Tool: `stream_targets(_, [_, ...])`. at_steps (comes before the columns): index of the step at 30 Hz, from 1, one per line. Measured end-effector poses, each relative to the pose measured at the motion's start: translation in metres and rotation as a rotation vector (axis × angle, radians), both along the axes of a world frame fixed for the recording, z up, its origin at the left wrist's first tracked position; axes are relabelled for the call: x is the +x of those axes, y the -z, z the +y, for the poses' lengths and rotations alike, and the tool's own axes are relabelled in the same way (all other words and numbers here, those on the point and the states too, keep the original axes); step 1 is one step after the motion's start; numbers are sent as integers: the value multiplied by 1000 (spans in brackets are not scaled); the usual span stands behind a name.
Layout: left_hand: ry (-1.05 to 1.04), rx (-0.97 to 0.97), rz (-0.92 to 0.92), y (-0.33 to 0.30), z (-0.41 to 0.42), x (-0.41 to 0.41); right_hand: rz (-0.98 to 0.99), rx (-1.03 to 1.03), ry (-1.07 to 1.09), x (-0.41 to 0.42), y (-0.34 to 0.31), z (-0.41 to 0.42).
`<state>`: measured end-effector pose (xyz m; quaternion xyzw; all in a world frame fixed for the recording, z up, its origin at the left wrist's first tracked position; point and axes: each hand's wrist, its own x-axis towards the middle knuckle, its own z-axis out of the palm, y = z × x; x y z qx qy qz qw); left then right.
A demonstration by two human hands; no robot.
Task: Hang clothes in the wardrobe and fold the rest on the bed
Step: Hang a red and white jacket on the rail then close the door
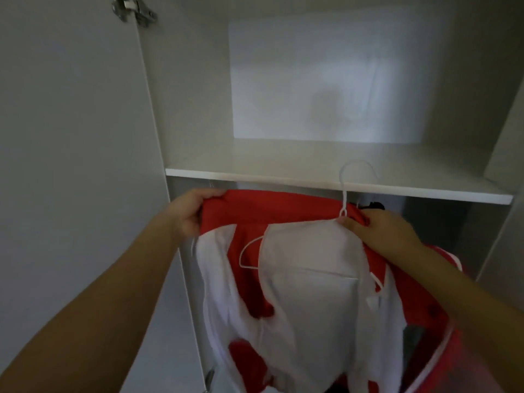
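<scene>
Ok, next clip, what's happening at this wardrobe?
A person stands at an open wardrobe holding a red and white garment on a white hanger. The left hand grips the red fabric at its top edge, while the right hand pinches the hanger just under the hook. The hook sits in front of the shelf edge; the garment is not hung yet.

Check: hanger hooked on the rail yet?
Not hooked: the hanger hook stands free before the shelf edge, held by the right hand.
</scene>
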<state>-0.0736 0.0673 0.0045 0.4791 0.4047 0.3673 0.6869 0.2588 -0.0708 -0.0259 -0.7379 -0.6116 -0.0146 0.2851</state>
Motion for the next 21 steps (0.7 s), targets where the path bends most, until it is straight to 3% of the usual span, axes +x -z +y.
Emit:
stream_targets(4, [152,152,-51,-29,-24,42,184,8,-41,-10,-3,2])
stream_targets(7, [199,291,53,-33,-41,76,260,16,-174,-27,-9,2])
stream_targets(15, [79,586,170,-60,-61,121,274,-70,-344,-65,-20,9])
stream_targets(19, [-35,597,37,-53,-58,112,285,91,-207,-68,-19,28])
stream_targets(21, [-231,674,-19,-18,-64,98,398,130,-180,-72,-20,31])
